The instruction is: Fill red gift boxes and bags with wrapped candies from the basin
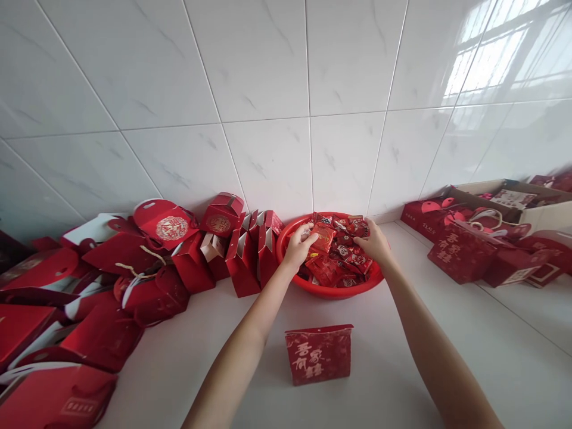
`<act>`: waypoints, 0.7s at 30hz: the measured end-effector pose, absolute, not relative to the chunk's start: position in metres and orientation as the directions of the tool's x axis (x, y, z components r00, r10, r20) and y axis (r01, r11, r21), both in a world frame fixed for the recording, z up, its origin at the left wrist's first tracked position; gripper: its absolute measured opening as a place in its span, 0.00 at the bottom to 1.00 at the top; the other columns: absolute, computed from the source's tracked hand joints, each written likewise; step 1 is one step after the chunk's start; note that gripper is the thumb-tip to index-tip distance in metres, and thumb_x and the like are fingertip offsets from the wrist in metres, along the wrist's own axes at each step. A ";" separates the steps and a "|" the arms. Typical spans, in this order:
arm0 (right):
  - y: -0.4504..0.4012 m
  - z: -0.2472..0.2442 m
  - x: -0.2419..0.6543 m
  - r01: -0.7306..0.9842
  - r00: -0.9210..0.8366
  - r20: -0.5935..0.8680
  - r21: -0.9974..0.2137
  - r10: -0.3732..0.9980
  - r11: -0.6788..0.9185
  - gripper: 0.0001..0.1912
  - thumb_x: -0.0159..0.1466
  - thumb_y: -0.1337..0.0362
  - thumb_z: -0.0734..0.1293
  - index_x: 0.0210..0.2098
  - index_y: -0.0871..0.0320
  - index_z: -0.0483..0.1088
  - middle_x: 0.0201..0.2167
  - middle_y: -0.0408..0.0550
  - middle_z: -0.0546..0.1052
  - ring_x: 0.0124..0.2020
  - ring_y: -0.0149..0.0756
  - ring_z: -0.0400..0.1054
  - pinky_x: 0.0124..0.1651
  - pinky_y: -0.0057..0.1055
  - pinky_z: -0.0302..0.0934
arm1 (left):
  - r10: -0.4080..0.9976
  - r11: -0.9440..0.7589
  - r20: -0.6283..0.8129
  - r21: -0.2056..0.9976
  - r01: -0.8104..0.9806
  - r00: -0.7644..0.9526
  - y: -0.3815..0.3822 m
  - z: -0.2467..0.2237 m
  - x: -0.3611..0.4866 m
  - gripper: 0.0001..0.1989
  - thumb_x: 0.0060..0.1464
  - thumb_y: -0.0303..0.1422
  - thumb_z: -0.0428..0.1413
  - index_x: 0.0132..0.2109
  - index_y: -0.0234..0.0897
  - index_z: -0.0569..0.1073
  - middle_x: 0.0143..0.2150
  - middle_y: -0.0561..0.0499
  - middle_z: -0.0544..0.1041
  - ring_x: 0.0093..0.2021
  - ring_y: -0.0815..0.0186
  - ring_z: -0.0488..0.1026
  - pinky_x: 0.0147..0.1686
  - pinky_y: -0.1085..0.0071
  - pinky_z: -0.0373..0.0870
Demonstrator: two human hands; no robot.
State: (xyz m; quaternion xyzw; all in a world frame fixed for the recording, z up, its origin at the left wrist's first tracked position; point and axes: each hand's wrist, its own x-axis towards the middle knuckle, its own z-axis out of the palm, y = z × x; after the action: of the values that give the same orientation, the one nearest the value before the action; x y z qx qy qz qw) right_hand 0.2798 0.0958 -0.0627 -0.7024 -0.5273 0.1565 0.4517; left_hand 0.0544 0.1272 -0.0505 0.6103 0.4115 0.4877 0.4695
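Pinches a packet [323,237] in the left hand [297,248], nearer the box [319,356] before the basin [337,292] than the right hand [376,243], of unclear grip.

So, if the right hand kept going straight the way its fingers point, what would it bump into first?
Probably the red wrapped packets piled in the red basin; the right hand is right at them, though exact depth is unclear.
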 end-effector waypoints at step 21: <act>0.090 -0.054 0.281 0.692 0.386 0.365 -0.722 0.848 -0.005 0.16 0.60 0.62 0.63 0.40 0.58 0.81 0.37 0.53 0.83 0.39 0.46 0.77 0.45 0.38 0.68 | 0.964 -0.173 0.171 0.985 -0.010 0.202 0.124 -0.050 0.057 0.18 0.53 0.29 0.60 0.52 0.40 0.78 0.57 0.46 0.77 0.57 0.56 0.73 0.58 0.62 0.69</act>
State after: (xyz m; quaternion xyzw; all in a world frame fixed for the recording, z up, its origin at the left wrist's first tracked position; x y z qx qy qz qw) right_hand 0.2811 0.0903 -0.0539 -0.7033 -0.5474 0.0872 0.4451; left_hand 0.0566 0.1241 -0.0501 0.5918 0.4033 0.4861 0.5009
